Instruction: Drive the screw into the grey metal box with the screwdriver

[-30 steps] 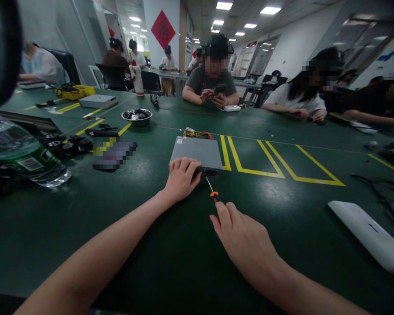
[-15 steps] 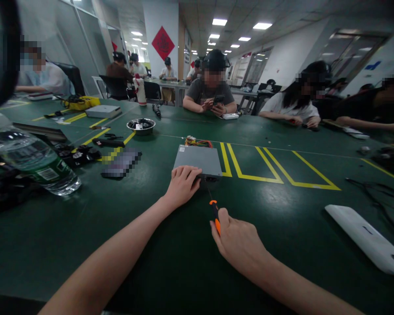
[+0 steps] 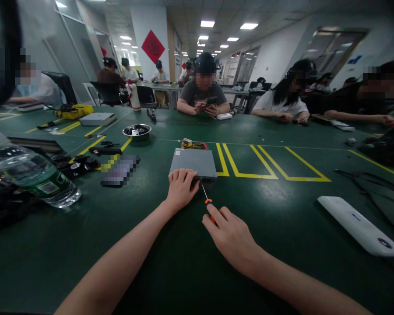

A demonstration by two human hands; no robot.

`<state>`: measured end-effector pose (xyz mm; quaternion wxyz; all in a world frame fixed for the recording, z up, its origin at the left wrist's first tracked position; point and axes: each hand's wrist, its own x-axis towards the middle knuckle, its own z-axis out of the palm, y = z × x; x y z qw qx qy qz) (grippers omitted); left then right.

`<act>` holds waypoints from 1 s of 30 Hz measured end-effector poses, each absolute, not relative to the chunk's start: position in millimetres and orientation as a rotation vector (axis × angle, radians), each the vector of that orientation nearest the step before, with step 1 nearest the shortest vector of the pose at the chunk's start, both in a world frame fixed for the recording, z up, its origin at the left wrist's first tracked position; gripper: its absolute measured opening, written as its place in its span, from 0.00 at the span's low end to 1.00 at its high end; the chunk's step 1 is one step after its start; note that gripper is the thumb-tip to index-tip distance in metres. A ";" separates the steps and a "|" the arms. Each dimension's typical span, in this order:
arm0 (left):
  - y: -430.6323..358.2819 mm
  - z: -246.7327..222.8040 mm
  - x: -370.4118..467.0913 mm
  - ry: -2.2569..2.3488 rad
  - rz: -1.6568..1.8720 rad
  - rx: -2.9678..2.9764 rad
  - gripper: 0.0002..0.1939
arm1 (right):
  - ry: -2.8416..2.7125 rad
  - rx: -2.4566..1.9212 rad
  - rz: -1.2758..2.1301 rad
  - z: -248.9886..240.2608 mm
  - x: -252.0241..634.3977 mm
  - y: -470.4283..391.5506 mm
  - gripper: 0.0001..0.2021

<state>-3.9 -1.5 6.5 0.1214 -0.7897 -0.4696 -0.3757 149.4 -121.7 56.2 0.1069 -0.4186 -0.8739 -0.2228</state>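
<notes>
A flat grey metal box point(image 3: 194, 162) lies on the green table point(image 3: 269, 214), with coloured wires point(image 3: 194, 144) at its far side. My left hand point(image 3: 181, 187) grips the near left edge of the box, fingers on its top. In my right hand point(image 3: 228, 232) is an orange and black screwdriver point(image 3: 209, 201), held by its handle. Its thin shaft points at the near face of the box, just right of my left thumb. Whether the tip touches the box is too small to tell.
Left of the box are a metal bowl point(image 3: 137, 132) of small parts, a phone point(image 3: 120, 170) and a water bottle point(image 3: 36, 173). A white device point(image 3: 361, 225) and black cables point(image 3: 374, 188) lie at the right. A person point(image 3: 205, 87) sits across the table.
My right hand has shifted a little to the left with the screwdriver, and its fingers have changed place on the handle. The view has turned slightly. My left hand stays on the box.
</notes>
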 end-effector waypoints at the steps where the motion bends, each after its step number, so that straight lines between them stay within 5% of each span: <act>1: -1.5 6.5 -3.6 -1.374 -1.097 -2.303 0.12 | -2.603 -1.274 -0.654 55.0 148.2 -123.5 0.11; 7: -1.0 5.9 -2.9 -1.390 -1.107 -2.302 0.12 | -2.696 -1.241 -0.716 57.3 146.1 -131.1 0.18; 30: -0.5 6.6 0.1 -1.425 -1.098 -2.276 0.12 | -2.316 -1.165 -0.673 62.9 161.0 -115.3 0.10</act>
